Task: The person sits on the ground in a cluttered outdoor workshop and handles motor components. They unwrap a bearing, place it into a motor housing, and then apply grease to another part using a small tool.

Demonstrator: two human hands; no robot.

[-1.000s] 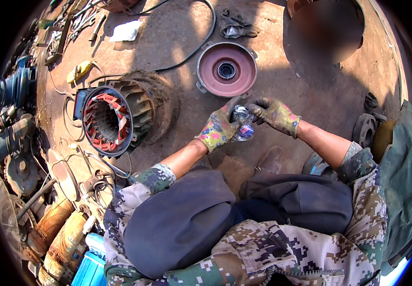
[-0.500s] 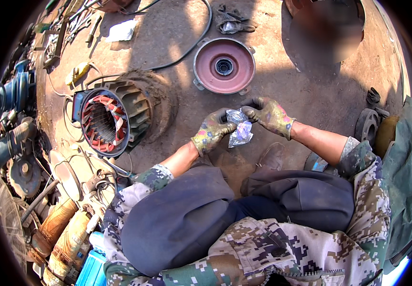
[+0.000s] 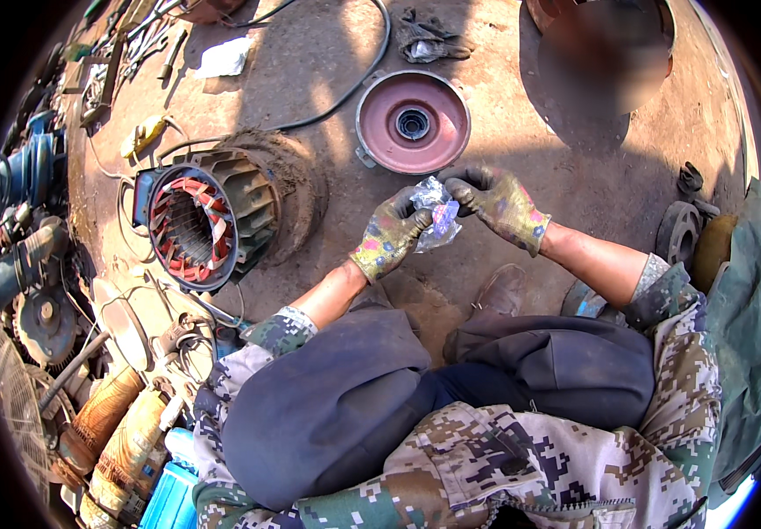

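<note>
One clear packet (image 3: 443,218), on the near side of the red cover (image 3: 413,149), sits pinched in the left hand (image 3: 387,236). The right hand (image 3: 505,212) curls beside it, grip unclear.

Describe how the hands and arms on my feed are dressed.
The left hand and right hand wear yellowish-green work gloves with pink and blue spots; the fingers of the gloves are dark grey. Pixelated camouflage sleeves in green, brown and pale grey end partway up the arms, leaving the forearms bare.
</note>
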